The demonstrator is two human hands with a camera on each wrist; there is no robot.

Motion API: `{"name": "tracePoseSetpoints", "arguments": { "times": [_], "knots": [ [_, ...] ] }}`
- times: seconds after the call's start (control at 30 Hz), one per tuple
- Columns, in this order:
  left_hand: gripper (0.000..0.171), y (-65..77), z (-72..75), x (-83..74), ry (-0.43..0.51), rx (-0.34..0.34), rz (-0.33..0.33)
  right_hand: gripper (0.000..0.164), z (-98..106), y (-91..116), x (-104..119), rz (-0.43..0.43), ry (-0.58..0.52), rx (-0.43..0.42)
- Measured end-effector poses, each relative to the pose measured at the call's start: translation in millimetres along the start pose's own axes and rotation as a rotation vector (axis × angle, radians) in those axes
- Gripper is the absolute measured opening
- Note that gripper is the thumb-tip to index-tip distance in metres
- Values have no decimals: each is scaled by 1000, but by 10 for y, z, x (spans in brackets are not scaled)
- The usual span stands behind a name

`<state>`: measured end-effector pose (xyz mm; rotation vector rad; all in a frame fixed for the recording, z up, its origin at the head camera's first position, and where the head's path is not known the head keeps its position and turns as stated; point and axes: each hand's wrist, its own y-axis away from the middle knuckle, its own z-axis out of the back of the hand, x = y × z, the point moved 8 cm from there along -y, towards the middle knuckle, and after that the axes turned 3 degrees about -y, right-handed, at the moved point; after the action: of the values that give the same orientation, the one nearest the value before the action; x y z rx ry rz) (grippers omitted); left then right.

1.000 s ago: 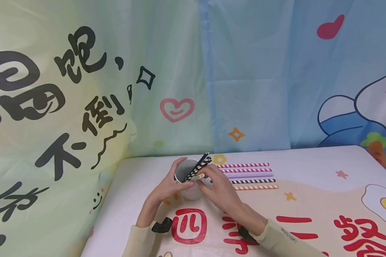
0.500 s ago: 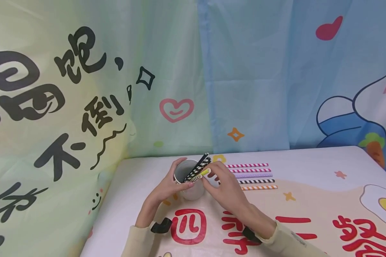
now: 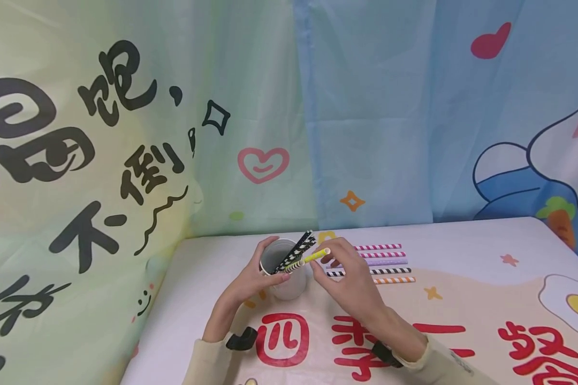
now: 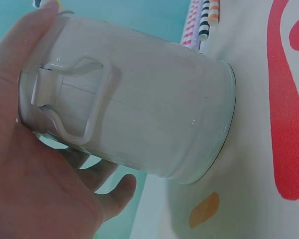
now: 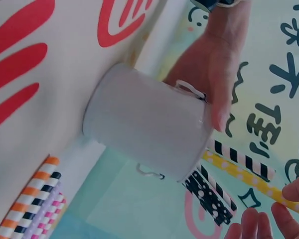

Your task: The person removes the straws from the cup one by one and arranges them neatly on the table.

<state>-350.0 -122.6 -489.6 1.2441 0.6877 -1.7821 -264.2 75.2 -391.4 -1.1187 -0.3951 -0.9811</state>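
Note:
A white cup (image 3: 290,289) with small wire handles stands tilted on the table. My left hand (image 3: 248,279) holds it around the rim, the thumb pressing at the near side; the left wrist view shows the cup's wall (image 4: 149,99). Several black-and-white patterned paper straws (image 3: 302,245) lean out of the cup to the right. A yellow straw with pale dots (image 5: 239,175) slants out of the cup's mouth as well. My right hand (image 3: 354,278) pinches its outer end between thumb and finger. Its lower end is hidden inside the cup.
Right of the cup, several paper straws lie in a row: magenta-striped (image 3: 382,255), purple (image 3: 390,262), black-striped (image 3: 395,271) and orange-striped (image 3: 395,280). A printed cloth (image 3: 462,305) covers the table. Printed curtains (image 3: 366,107) hang behind and on the left.
My right hand has moved right, away from the cup, and the yellow straw now sticks out farther. The left hand and the cup have stayed in place.

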Motion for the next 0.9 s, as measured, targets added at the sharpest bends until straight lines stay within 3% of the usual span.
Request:
{"name": "tracePoseSetpoints", "arguments": {
  "times": [0.17,0.53,0.9],
  "knots": [
    [93,-4,8,-14,1,-8,-2,26,110,-11,35,6,12,-45],
    [92,10,-3,-10,13,-7,-14,28,230,39,98,28,-2,-53],
    [96,7,-1,-3,19,6,-15,28,516,84,175,38,7,-128]
  ]
}}
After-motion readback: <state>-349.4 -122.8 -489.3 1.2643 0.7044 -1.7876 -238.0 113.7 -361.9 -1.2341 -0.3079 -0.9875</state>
